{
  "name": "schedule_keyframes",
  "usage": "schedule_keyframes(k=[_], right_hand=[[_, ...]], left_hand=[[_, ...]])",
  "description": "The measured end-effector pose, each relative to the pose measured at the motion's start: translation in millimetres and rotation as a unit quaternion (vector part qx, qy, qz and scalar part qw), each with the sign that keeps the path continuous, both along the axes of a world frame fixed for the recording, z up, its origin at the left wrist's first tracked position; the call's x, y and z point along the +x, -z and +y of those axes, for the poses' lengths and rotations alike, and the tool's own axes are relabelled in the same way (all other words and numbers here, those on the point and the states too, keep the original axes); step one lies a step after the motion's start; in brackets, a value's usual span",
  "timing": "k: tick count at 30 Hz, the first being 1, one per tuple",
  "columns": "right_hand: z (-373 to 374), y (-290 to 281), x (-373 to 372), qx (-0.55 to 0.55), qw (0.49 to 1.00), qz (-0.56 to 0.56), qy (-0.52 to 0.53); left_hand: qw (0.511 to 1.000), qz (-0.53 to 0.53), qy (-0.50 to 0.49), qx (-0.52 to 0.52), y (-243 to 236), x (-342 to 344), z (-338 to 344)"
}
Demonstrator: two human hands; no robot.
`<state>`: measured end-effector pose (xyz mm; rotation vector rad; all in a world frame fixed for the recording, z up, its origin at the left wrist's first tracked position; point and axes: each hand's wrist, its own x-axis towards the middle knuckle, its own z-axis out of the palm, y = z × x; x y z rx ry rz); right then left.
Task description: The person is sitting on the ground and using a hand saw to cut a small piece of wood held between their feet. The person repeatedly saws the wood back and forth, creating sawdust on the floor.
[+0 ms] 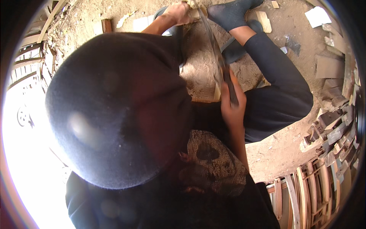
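Note:
My right hand (234,105) is closed around the dark handle of a long, narrow-bladed tool (214,42); whether it is a saw or a machete I cannot tell. Its blade runs up and away, past a small light piece of wood (197,14) at the top. My left hand (179,13) is closed at the near-left end of that wood, gripping it. On the other side of the blade, close to the wood, is my foot in a dark sock (228,14). A dark sandal (234,51) lies below the foot.
A dark cap (114,110) hides much of the left and middle. Scrap wood (335,129) is heaped along the right, with wooden frames (305,191) at lower right. A brown block (106,25) and a white sheet (318,16) lie on the dirt floor (274,160).

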<state>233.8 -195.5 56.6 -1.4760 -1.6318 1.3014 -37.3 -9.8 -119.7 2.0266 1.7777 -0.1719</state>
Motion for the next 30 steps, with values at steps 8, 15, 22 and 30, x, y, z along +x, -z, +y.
schedule_keyframes(k=[8,15,22,30], right_hand=[[19,25,-12,0.094,0.995,0.016,-0.030],[69,35,-57,-0.088,0.995,-0.035,-0.015],[43,51,-41,0.023,0.998,-0.045,-0.036],[29,58,-30,0.084,0.995,-0.045,-0.027]], left_hand=[[0.996,0.004,0.039,0.077,3,5,-14],[0.997,-0.042,0.041,0.054,3,4,-12],[0.996,-0.070,0.004,0.049,-11,-2,-20],[0.992,-0.059,0.022,0.112,1,4,-17]])
